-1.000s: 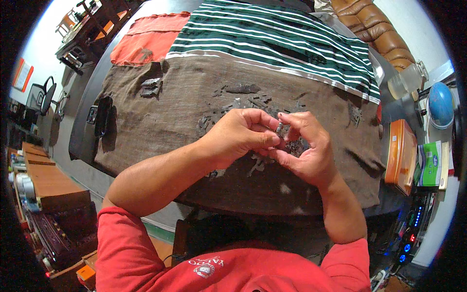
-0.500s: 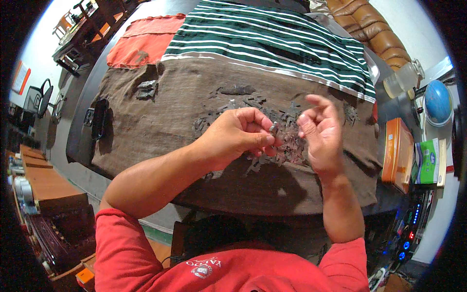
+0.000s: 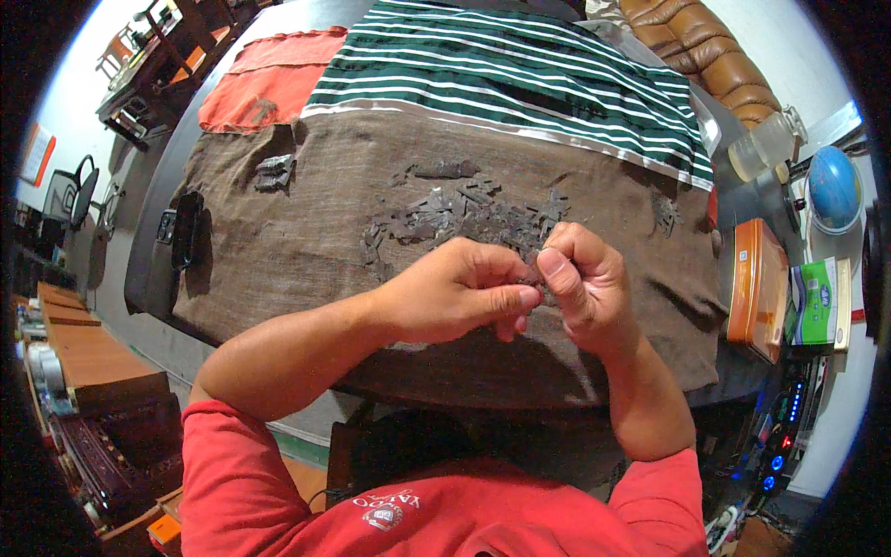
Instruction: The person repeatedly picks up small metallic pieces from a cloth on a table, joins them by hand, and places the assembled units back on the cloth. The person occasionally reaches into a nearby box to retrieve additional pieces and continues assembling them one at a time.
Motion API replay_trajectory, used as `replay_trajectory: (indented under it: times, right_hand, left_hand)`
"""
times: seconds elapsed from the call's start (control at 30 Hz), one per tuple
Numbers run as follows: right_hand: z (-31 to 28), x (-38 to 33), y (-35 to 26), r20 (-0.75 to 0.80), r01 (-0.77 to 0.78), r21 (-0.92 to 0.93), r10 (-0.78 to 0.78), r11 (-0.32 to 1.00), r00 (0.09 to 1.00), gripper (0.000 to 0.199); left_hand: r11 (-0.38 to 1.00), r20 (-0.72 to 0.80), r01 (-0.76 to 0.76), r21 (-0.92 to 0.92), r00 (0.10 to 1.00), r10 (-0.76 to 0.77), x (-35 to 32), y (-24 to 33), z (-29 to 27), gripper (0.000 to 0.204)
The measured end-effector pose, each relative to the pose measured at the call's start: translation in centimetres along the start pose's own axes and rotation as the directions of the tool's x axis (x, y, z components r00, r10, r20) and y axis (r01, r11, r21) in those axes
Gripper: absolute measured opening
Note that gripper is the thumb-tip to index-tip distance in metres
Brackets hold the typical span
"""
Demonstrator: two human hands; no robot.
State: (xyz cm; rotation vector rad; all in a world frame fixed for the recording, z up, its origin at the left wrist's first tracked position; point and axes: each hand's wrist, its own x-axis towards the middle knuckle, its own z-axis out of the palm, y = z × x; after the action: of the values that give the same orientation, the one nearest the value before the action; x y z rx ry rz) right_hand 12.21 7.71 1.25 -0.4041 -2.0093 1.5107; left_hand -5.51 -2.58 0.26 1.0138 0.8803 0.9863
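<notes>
My left hand point(image 3: 464, 295) is closed in a pinch, thumb against fingers, on a small dark grey piece point(image 3: 533, 275) that is mostly hidden by the fingertips. My right hand point(image 3: 591, 290) meets it at the fingertips, thumb and curled forefinger pressed together; what lies in that pinch cannot be made out. Just beyond both hands spreads a loose pile of thin dark grey strips point(image 3: 455, 212) on a brown cloth point(image 3: 325, 223). Part of the pile is hidden behind my hands.
A small bundle of grey strips point(image 3: 276, 173) lies far left, near a black case point(image 3: 187, 227). Beyond are an orange cloth point(image 3: 269, 79) and a green-and-white striped cloth point(image 3: 501, 79). At right stand an orange box point(image 3: 756, 288), a tissue pack point(image 3: 817, 302), a clear jug point(image 3: 766, 148) and a globe point(image 3: 833, 188).
My right hand has come left and closed, its fingertips now meeting my left hand's. The grey piece that showed above the left fingertips is now mostly covered.
</notes>
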Motion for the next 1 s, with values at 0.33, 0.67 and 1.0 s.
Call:
replay_trajectory:
  times: [0.33,0.67,1.0]
  right_hand:
    - [0.06,0.00,0.84,0.082,-0.053,0.003,0.053,0.999,0.995,0.034]
    - [-0.27,0.43,0.19,-0.146,-0.104,-0.049,0.095,0.993,0.985,0.038]
    - [-0.29,0.36,-0.09,0.006,-0.085,0.134,0.085,0.987,0.996,0.018]
  left_hand:
    - [0.980,0.052,-0.041,0.195,0.998,0.032,-0.22,-0.15,0.17,0.034]
    - [0.998,0.029,-0.054,-0.012,0.998,0.054,0.03,-0.55,0.21,0.033]
    - [0.994,-0.006,-0.106,0.016,0.994,0.106,0.04,-0.54,0.06,0.032]
